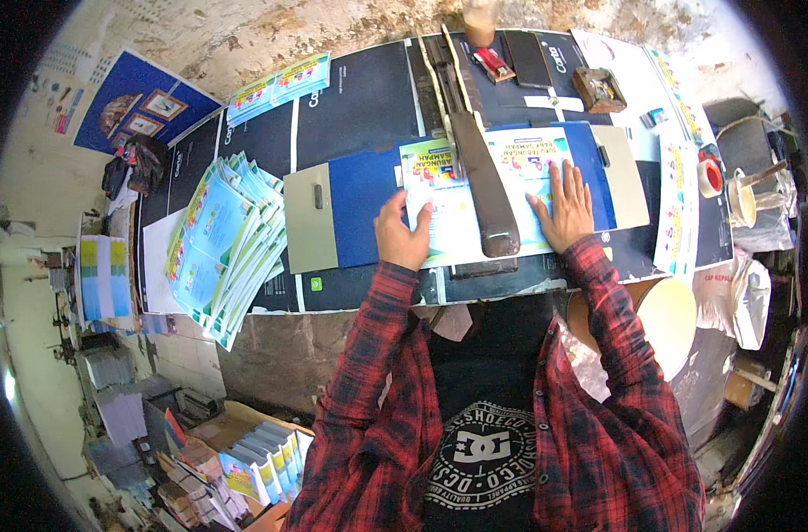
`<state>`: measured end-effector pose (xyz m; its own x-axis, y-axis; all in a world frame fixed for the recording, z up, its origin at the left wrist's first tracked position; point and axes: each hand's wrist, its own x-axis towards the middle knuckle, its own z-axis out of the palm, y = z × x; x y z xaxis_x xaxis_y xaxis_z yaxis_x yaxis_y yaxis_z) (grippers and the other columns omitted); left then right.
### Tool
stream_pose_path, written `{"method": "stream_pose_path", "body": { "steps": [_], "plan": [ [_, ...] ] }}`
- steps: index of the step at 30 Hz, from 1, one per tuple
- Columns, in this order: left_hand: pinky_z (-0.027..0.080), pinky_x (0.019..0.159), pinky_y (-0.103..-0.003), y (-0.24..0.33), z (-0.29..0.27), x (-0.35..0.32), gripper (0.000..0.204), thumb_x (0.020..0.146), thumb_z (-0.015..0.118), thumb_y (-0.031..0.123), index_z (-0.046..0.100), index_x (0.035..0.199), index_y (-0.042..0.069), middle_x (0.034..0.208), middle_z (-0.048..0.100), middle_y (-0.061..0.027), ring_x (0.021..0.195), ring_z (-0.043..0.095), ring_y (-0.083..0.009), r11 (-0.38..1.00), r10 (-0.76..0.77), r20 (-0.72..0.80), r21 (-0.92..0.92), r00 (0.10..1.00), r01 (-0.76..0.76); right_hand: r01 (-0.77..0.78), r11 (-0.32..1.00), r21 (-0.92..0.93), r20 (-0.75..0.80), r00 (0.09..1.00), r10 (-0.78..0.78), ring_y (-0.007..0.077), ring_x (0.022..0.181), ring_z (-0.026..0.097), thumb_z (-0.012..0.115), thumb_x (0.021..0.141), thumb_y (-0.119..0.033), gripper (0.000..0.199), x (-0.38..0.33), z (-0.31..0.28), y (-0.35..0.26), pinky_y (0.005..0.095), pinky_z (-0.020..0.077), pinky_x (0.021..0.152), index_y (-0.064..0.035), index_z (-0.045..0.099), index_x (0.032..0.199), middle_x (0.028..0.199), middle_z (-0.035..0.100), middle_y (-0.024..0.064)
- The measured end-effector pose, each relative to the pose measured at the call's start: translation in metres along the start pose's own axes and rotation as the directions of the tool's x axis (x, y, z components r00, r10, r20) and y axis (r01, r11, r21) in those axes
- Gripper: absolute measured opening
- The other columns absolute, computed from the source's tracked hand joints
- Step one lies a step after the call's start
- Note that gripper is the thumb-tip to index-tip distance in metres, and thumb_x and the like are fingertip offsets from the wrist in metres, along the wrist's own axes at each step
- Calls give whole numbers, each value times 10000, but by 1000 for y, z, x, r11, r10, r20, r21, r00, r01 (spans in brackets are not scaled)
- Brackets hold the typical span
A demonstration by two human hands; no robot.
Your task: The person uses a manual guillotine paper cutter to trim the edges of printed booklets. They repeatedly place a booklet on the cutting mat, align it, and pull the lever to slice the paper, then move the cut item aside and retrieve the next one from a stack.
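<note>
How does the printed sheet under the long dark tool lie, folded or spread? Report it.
Spread: the printed sheet shows flat panels on both sides of the long dark tool.

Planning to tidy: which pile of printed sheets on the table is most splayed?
The large pile left of the left hand: it fans out in staggered edges, while the smaller pile at the far side of the table lies straighter.

Printed sheet [444, 226] under brown handle [484, 191]
Left hand [403, 234] is at its left edge; right hand [564, 211] lies flat on it.
</note>
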<state>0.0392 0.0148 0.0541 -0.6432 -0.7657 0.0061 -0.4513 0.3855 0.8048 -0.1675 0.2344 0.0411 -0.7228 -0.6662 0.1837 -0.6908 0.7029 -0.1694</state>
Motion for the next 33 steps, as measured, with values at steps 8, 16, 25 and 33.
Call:
{"method": "stream_pose_path", "body": {
  "steps": [8, 16, 25, 33],
  "plan": [
    [448, 612, -211, 13, -27, 13, 351, 913, 706, 240, 653, 1135, -26, 969, 706, -47, 736, 618, -70, 683, -372, 352, -522, 859, 511, -23, 998, 66, -62, 998, 27, 408, 1437, 272, 516, 952, -499, 754, -18, -5, -6, 495, 229, 1173, -28, 303, 1501, 1537, 294, 257],
    [565, 807, -307, -56, -92, 33, 310, 958, 632, 206, 607, 1178, -10, 1047, 703, -80, 891, 689, -150, 490, -482, 358, -646, 800, 585, 159, 956, 248, -68, 987, -146, 364, 1449, 263, 495, 952, -516, 752, -6, 7, -89, 488, 222, 1176, 10, 350, 1470, 1537, 306, 236],
    [569, 832, -327, -58, -88, 40, 289, 976, 595, 158, 592, 1190, -36, 1054, 700, -100, 909, 689, -173, 476, -498, 351, -654, 793, 588, 164, 957, 241, -39, 986, -159, 317, 1467, 241, 473, 953, -533, 746, -6, 8, -93, 473, 204, 1185, -13, 356, 1475, 1561, 283, 204],
    [569, 799, -332, -55, -77, 40, 342, 961, 612, 129, 574, 1236, -71, 1082, 693, -133, 897, 692, -206, 473, -490, 372, -646, 788, 599, 162, 964, 209, -44, 987, -156, 319, 1445, 288, 502, 942, -530, 752, -4, 3, -76, 482, 234, 1172, -29, 350, 1481, 1551, 323, 170]
  ]
}}
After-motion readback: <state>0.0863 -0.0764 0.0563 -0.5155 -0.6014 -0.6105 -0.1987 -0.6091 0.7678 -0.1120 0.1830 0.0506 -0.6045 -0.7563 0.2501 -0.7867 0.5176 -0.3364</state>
